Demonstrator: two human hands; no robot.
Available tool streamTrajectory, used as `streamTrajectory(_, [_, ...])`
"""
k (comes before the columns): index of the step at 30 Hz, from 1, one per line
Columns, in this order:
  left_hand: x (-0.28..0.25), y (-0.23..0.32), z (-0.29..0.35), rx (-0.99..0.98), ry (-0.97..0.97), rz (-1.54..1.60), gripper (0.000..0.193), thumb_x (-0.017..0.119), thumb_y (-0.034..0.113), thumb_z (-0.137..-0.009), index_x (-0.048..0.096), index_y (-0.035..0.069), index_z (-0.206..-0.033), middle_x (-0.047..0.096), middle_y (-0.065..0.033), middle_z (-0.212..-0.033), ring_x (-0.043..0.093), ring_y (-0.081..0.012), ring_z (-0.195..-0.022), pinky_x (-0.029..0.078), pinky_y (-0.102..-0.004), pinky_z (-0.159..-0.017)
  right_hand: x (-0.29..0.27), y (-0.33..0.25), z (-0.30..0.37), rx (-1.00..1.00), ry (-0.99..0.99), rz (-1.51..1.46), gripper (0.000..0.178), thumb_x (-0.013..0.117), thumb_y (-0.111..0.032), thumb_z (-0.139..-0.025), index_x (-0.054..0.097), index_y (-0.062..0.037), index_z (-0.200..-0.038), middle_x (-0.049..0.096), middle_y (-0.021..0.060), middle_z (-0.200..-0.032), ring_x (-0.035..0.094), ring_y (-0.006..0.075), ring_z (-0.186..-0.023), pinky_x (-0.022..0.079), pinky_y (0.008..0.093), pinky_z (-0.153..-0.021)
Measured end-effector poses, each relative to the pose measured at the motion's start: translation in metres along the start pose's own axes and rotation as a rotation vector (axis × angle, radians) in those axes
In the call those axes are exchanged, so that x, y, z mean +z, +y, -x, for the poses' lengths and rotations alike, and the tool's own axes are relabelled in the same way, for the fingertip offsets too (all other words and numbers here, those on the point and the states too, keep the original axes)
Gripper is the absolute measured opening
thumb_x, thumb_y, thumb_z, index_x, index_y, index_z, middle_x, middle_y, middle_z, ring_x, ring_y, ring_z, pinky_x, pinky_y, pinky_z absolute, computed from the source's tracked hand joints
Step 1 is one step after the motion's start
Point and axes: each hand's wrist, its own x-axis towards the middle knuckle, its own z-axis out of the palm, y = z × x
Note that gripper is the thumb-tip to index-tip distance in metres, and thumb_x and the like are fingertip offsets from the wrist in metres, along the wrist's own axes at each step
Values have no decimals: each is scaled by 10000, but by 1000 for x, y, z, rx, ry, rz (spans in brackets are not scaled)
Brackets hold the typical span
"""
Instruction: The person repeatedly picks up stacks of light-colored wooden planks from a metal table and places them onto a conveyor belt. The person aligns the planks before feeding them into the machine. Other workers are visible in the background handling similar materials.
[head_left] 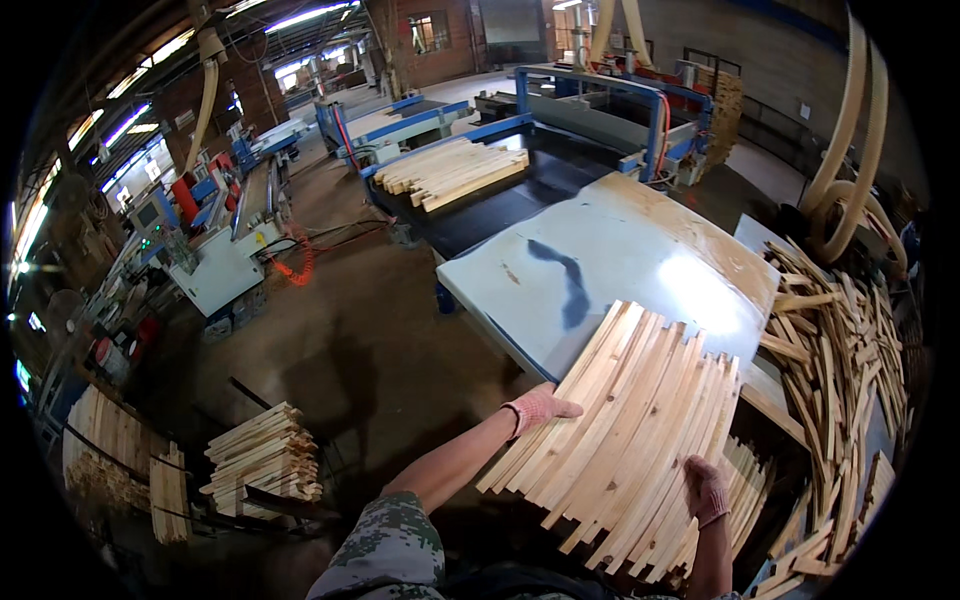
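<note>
In the head view, looking down, I have a broad row of pale, knotty wooden slats in front of me, laid side by side with uneven ends. Its far ends overlap the near part of the smooth, light-grey table; I can't tell whether they bear on it. My left hand, in a pinkish knitted glove, grips the row's left edge, thumb laid over the top face, the other fingers hidden, so I can't tell whether they are spread or together. My right hand, gloved alike, is curled close at the right edge, though how its fingertips meet the wood is unclear. I judge that holding opposite edges squeezes the loose slats together so none slips out. Beneath and beside my right hand shows a lower stack of similar pale slats, seemingly placed within easy reach of the table. Beyond, a flat batch of pale wooden strips lies on the shiny black machine bed, its pieces set lengthwise together, probably to keep them aligned. To the right, a tangled heap of narrow wooden offcuts looks simply tossed aside.
</note>
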Motion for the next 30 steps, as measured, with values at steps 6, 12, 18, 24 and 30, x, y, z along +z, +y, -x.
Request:
streamTrajectory(6, [-58,59,-85,44,-24,-296,1178,907,549,-831,334,-28,-1683,614,-246,-1550,599,-351,-1429,472,-435,-1202,29,-3,-66,-35,98,55,547,731,-16,-901,536,46,-1408,735,155,-1074,752,251,-844,672,423,-799])
streamTrajectory(12, [-133,146,-183,68,-76,-950,1221,726,837,-824,338,100,-1717,515,-225,-1652,509,-349,-1519,428,-455,-1248,166,-36,-90,-143,236,76,493,744,-62,-904,590,43,-1361,741,171,-1056,768,297,-900,675,449,-833])
streamTrajectory(18, [-217,182,-248,83,129,-899,1257,710,855,-825,216,184,-1766,406,-209,-1731,470,-337,-1550,415,-465,-1250,271,-37,-163,-119,247,-45,478,722,-20,-952,535,29,-1390,726,157,-1114,757,271,-878,675,432,-799])
streamTrajectory(24, [-336,187,-291,180,318,-988,1054,648,742,-929,280,190,-1748,471,-254,-1630,513,-417,-1461,399,-501,-1221,418,-30,-257,-112,232,-16,383,748,-41,-950,598,5,-1300,744,123,-1035,750,249,-859,661,411,-784])
streamTrajectory(30, [-482,201,-329,260,397,-1059,1030,621,725,-957,316,104,-1720,268,-294,-1759,339,-458,-1590,278,-544,-1288,583,-19,-344,-110,238,22,395,756,-55,-945,597,-2,-1303,753,132,-1037,754,246,-859,657,418,-759])
